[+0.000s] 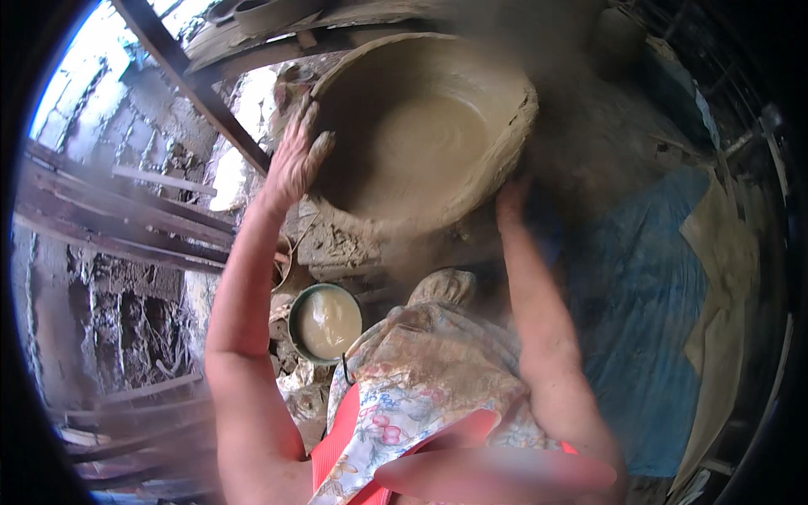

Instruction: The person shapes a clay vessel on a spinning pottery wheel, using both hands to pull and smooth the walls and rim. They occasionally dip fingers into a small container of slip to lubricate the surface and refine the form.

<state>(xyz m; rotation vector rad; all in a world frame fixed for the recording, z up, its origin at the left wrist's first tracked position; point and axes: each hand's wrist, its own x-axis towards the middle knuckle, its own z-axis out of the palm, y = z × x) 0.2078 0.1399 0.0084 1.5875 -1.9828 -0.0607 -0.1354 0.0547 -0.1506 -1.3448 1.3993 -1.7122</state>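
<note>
A wide, wet clay basin (425, 143) with a thick uneven rim fills the upper middle, muddy brown inside. My left hand (300, 153), coated in clay, grips its left rim, the thumb toward the inside and the fingers along the outside. At the basin's lower right my right hand (511, 198) is against or under the outer wall; it is dim and smeared, and its fingers are hidden. Below the basin sits a green bowl of cloudy, clay-coloured liquid (326, 324).
Wooden beams (194, 80) and slats (135, 219) line the left, by a grey block wall (93, 101). A blue tarp (631, 320) with a tan sheet (720, 278) lies right. A shelf (252, 50) holds dark vessels at the top. My flowered, muddy apron covers my lap.
</note>
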